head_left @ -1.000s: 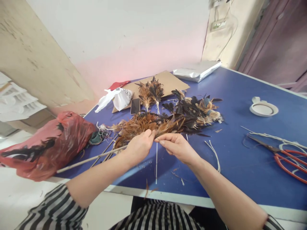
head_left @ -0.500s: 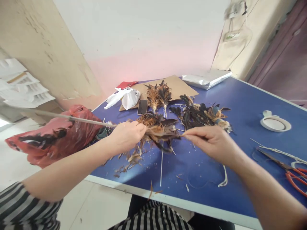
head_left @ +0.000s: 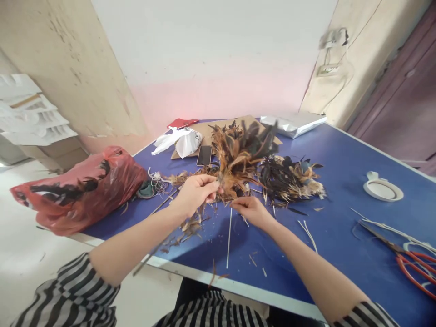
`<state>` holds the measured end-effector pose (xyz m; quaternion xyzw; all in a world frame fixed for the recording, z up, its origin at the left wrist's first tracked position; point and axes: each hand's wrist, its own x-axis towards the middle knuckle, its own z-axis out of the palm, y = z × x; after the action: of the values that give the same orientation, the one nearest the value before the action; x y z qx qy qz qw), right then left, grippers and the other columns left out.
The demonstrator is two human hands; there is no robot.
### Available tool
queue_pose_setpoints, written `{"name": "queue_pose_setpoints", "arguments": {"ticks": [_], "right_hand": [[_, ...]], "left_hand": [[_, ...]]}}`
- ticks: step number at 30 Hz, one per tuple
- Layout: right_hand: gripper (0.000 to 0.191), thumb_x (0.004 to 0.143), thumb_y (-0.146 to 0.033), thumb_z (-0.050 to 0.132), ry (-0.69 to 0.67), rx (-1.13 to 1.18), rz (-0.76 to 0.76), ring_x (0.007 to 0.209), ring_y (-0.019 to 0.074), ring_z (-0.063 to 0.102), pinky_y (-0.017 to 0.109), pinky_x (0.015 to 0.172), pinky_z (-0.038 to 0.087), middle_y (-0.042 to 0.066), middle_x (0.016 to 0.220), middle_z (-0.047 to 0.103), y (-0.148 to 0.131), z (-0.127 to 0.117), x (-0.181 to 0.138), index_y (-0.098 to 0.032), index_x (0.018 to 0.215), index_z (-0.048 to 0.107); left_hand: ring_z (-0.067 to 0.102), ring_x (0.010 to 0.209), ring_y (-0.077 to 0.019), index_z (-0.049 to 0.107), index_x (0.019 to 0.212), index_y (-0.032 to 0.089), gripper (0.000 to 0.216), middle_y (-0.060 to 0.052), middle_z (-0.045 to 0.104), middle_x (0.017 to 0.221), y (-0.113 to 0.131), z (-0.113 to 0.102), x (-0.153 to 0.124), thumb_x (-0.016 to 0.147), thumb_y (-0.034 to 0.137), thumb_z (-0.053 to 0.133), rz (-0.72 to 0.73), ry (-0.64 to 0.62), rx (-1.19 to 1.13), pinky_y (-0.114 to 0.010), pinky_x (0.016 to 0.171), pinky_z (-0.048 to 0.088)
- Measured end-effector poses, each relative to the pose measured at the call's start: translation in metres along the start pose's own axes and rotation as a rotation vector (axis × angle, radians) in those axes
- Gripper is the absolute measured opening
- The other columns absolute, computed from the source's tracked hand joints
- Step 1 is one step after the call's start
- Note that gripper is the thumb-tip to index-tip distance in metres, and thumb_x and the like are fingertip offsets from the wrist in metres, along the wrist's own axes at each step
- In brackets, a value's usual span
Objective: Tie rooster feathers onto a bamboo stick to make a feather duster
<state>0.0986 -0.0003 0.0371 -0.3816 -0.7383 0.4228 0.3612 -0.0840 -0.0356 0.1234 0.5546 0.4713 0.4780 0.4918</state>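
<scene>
Feather bunch (head_left: 241, 154) in left hand (head_left: 195, 193), scissors (head_left: 399, 254) far rt, red bag (head_left: 78, 188) lt

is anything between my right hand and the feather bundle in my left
Nothing visible. The left hand grips the feather bundle at its base, and the right hand sits just below that base with no other thing between them.

Black-and-white striped sleeves, ending near the elbows: left sleeve (head_left: 73, 295) at seven o'clock, right sleeve (head_left: 366, 315) at five. Same striped cloth (head_left: 211, 311) at six. Bare down to left hand (head_left: 195, 193) and right hand (head_left: 250, 210).
</scene>
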Motion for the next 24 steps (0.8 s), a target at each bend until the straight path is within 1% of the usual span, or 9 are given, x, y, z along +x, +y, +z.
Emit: {"name": "queue_pose_setpoints", "arguments": {"ticks": [2,4,9,11,13,16,19,21,24], "right_hand": [[0.021,0.079,-0.027,0.052,-0.077,-0.045,-0.048,0.077,0.0206,0.063,0.032,0.073,0.046,0.005,0.082,0.071,0.004,0.008,-0.011,-0.019,0.081,0.072],[0.025,0.082,-0.025,0.047,-0.119,-0.08,-0.084,0.083,0.0211,0.064,0.034,0.076,0.046,0.005,0.09,0.071,0.002,0.012,-0.025,-0.021,0.09,0.071],[0.029,0.086,-0.028,0.044,-0.121,-0.143,-0.037,0.076,0.02,0.064,0.032,0.07,0.048,0.004,0.089,0.071,-0.012,0.007,-0.053,-0.022,0.1,0.068],[0.03,0.086,-0.029,0.043,-0.112,-0.165,-0.033,0.072,0.0192,0.063,0.032,0.068,0.048,0.004,0.086,0.071,-0.018,0.004,-0.058,-0.022,0.102,0.068],[0.03,0.087,-0.028,0.043,-0.102,-0.17,-0.069,0.071,0.0184,0.063,0.031,0.068,0.048,0.004,0.084,0.07,-0.025,0.004,-0.06,-0.021,0.103,0.067],[0.029,0.086,-0.026,0.044,-0.055,-0.138,-0.136,0.071,0.0174,0.063,0.029,0.067,0.048,0.004,0.081,0.07,-0.039,0.007,-0.058,-0.021,0.102,0.068],[0.027,0.086,-0.024,0.045,-0.006,-0.085,-0.169,0.073,0.0167,0.062,0.027,0.067,0.048,0.003,0.079,0.069,-0.056,0.009,-0.052,-0.021,0.095,0.069],[0.027,0.086,-0.025,0.044,0.001,-0.056,-0.17,0.074,0.0165,0.062,0.027,0.068,0.049,0.002,0.078,0.069,-0.065,0.005,-0.047,-0.02,0.092,0.07],[0.027,0.086,-0.026,0.044,-0.052,-0.05,-0.153,0.074,0.0161,0.063,0.026,0.068,0.049,0.002,0.077,0.069,-0.071,-0.015,-0.035,-0.019,0.092,0.07]], "left_hand": [[0.041,0.046,-0.0042,0.057,0.065,0.01,0.018,-0.007,0.061,0.067,-0.013,0.0,0.01,0.066,0.025,0.066,-0.045,0.059,-0.134,-0.017,0.041,0.029],[0.042,0.047,-0.0036,0.054,0.065,0.01,0.017,-0.008,0.061,0.069,-0.026,0.0,0.017,0.065,0.022,0.066,-0.083,0.077,-0.183,-0.016,0.042,0.03],[0.047,0.048,-0.0064,0.052,0.083,0.012,0.018,-0.006,0.063,0.069,-0.053,-0.001,0.023,0.069,0.02,0.06,-0.056,0.128,-0.059,-0.018,0.044,0.034],[0.049,0.048,-0.0081,0.053,0.086,0.013,0.016,-0.004,0.062,0.068,-0.06,-0.002,0.022,0.072,0.021,0.056,-0.004,0.117,0.1,-0.02,0.046,0.036],[0.052,0.052,-0.0099,0.055,0.086,0.014,0.013,-0.004,0.063,0.07,-0.066,-0.001,0.019,0.076,0.023,0.053,0.118,0.093,0.341,-0.022,0.052,0.04],[0.058,0.065,-0.0144,0.058,0.09,0.017,0.015,-0.005,0.064,0.077,-0.072,0.004,0.011,0.082,0.022,0.046,0.343,0.074,0.822,-0.027,0.064,0.042],[0.059,0.073,-0.0189,0.057,0.09,0.017,0.016,-0.006,0.063,0.076,-0.075,0.01,-0.001,0.083,0.02,0.043,0.429,-0.011,1.265,-0.029,0.064,0.042],[0.058,0.075,-0.0199,0.055,0.089,0.017,0.015,-0.006,0.062,0.076,-0.074,0.011,-0.009,0.082,0.017,0.043,0.468,-0.094,1.442,-0.029,0.063,0.043],[0.057,0.077,-0.0199,0.053,0.091,0.016,0.018,-0.007,0.061,0.08,-0.067,0.005,-0.019,0.08,0.01,0.042,0.546,-0.228,1.564,-0.03,0.064,0.044]]}}
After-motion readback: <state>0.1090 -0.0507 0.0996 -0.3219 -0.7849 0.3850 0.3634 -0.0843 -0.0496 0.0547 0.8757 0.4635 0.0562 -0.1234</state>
